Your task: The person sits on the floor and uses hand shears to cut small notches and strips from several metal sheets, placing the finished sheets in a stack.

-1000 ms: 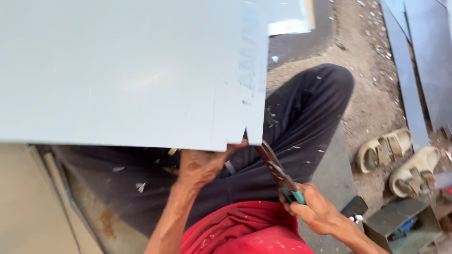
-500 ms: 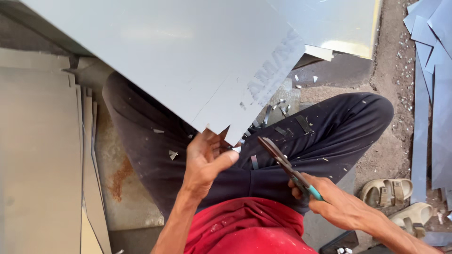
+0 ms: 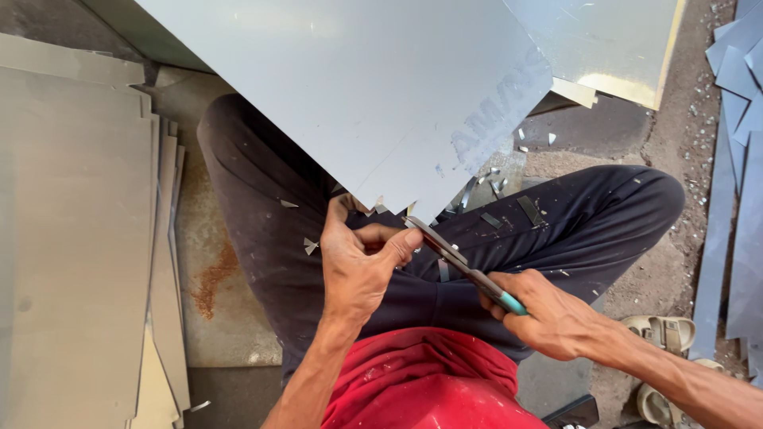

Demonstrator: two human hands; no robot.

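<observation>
The left hand pinches the sheet's notched lower corner over the lap, while the right hand grips snips at that edge, stacked sheets lying alongside.

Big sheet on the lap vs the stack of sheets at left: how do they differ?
The big sheet is pale blue-grey and raised at a slant over the legs; the stack is duller beige-grey and lies flat on the ground. The big sheet is single, gripped at its jagged lower edge by the left hand, with the snips in the right hand at that edge; the stack is several layered sheets, untouched. Both are thin, flat, straight-edged panels.
</observation>
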